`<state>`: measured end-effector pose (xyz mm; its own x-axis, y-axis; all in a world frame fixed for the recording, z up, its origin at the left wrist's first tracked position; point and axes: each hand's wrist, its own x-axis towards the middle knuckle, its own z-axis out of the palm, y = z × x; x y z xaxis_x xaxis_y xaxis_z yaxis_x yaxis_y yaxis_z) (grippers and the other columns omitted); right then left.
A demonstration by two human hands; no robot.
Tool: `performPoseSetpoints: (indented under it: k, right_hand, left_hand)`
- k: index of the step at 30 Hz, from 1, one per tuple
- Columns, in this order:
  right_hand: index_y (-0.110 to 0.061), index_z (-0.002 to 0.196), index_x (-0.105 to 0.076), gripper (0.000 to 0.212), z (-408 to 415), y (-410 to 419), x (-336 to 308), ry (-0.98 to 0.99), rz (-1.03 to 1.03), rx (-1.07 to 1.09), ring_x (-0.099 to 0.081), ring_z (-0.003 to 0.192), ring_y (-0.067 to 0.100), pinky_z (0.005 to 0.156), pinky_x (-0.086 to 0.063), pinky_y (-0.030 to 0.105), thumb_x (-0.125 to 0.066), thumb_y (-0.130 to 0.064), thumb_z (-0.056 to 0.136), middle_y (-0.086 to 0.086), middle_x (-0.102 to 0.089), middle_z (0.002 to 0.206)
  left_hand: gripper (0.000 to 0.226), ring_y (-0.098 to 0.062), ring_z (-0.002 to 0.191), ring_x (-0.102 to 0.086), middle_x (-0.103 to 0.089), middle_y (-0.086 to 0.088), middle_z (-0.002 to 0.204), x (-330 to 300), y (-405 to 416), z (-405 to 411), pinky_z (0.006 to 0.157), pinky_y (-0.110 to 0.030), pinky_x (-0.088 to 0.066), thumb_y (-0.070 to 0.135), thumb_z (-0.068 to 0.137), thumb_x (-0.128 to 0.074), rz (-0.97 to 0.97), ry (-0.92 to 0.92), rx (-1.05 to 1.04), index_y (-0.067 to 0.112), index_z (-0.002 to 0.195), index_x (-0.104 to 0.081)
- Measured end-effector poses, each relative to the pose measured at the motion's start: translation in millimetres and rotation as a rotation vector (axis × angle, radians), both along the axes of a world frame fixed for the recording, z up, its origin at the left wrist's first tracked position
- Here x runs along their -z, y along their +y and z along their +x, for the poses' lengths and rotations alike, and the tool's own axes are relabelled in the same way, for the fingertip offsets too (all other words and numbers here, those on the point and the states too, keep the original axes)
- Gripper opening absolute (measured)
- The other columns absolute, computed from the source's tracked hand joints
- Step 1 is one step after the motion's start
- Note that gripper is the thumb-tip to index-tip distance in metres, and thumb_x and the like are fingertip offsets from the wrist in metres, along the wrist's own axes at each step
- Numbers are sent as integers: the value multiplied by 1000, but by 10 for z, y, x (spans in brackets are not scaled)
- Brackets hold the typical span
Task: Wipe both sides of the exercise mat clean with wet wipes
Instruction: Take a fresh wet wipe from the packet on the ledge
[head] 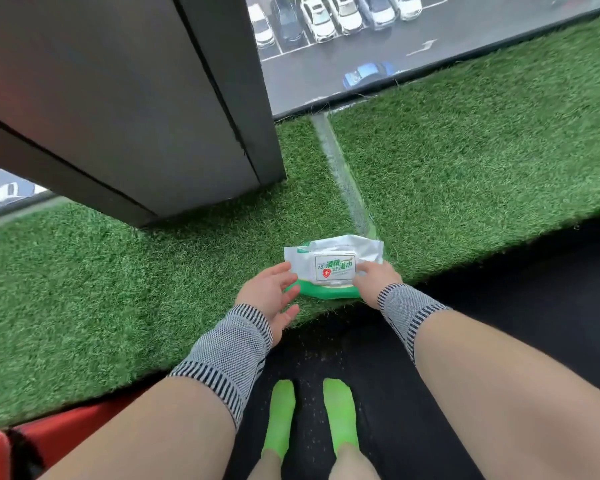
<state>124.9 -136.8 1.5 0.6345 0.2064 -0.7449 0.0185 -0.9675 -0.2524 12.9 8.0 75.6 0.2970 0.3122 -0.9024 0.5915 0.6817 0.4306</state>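
A white and green pack of wet wipes [333, 261] with a closed flip lid lies on the artificial grass ledge [465, 150], near its front edge. My left hand [271, 292] is beside the pack's left end, palm turned inward, its straight fingers touching the edge. My right hand [374, 280] lies over the pack's right end, with bent fingers holding it next to the lid. Below the ledge is a black speckled surface [482, 306], and my feet in green socks [281, 417] stand on it. I cannot tell whether this surface is the mat.
A dark grey pillar [136, 116] rises from the grass at the left, behind the pack. Behind the ledge a window [361, 46] looks down on parked cars. A red object [66, 434] lies at the bottom left by the ledge.
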Motion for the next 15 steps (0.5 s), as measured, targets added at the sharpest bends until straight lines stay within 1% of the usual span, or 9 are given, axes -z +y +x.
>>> performPoseSetpoints:
  k: [2, 5, 7, 9, 10, 11, 12, 13, 15]
  right_hand:
    - [-18, 128, -56, 35, -6, 22, 55, 36, 2, 11, -54, 110, 28, 90, -48, 31, -40, -20, 97, 13, -53, 129]
    - [-4, 107, -64, 30, -72, 58, -40, -10, 50, 58, -59, 92, 27, 78, -47, 29, -39, -17, 97, 14, -63, 106]
    - [0, 99, -68, 32, -133, 116, -199, -88, 136, 117, -59, 75, 25, 67, -46, 28, -40, -16, 97, 13, -68, 93]
    - [-1, 94, -70, 33, -187, 164, -490, -158, 223, 191, -50, 57, 19, 56, -41, 26, -43, -19, 96, 9, -66, 74]
    - [-2, 93, -70, 32, -211, 167, -676, -191, 264, 221, -48, 54, 18, 55, -41, 26, -45, -21, 95, 8, -67, 72]
    - [-3, 92, -71, 30, -229, 155, -881, -219, 316, 267, -51, 54, 19, 56, -44, 27, -48, -22, 94, 7, -70, 76]
    - [-4, 90, -72, 28, -246, 133, -1101, -234, 376, 340, -57, 57, 21, 60, -49, 28, -52, -23, 92, 5, -71, 80]
    - [-6, 87, -72, 25, -269, 97, -1319, -238, 448, 436, -62, 64, 22, 65, -51, 30, -56, -23, 90, 0, -71, 79]
    - [-11, 85, -75, 16, -333, 13, -1768, -247, 585, 631, -66, 73, 16, 70, -53, 31, -63, -22, 85, -13, -68, 72]
  left_hand:
    - [20, -15, 100, -62, -66, -3, 111, 63, 40, -35, 70, -32, -45, 8, 96, -53, -8, 41, -8, 23, 100, -65]
    - [16, -15, 100, -62, -68, 0, 107, 81, 67, -102, 70, -32, -45, 13, 96, -55, -16, 97, -12, 21, 105, -66]
    - [21, -14, 99, -61, -68, 0, 107, 19, 80, -120, 68, -32, -45, 18, 95, -58, -24, 109, -6, 18, 115, -64]
    - [29, -16, 104, -60, -66, -2, 114, -102, 93, -108, 72, -35, -47, 19, 95, -58, -24, 110, 11, 14, 124, -60]
    - [32, -20, 112, -59, -63, -4, 123, -182, 98, -99, 80, -38, -49, 20, 96, -57, -10, 112, 36, 12, 126, -57]
    - [35, -25, 121, -55, -58, -8, 132, -276, 104, -93, 90, -42, -47, 23, 96, -56, 10, 111, 68, 10, 128, -55]
    - [39, -29, 127, -51, -53, -10, 138, -397, 105, -81, 96, -44, -44, 27, 95, -56, 28, 108, 103, 9, 130, -53]
    - [45, -31, 130, -48, -50, -12, 141, -543, 105, -65, 96, -45, -44, 33, 94, -58, 42, 104, 135, 9, 132, -51]
    - [61, -33, 126, -51, -49, -14, 141, -896, 95, -26, 86, -45, -47, 45, 89, -63, 52, 77, 163, 8, 134, -47]
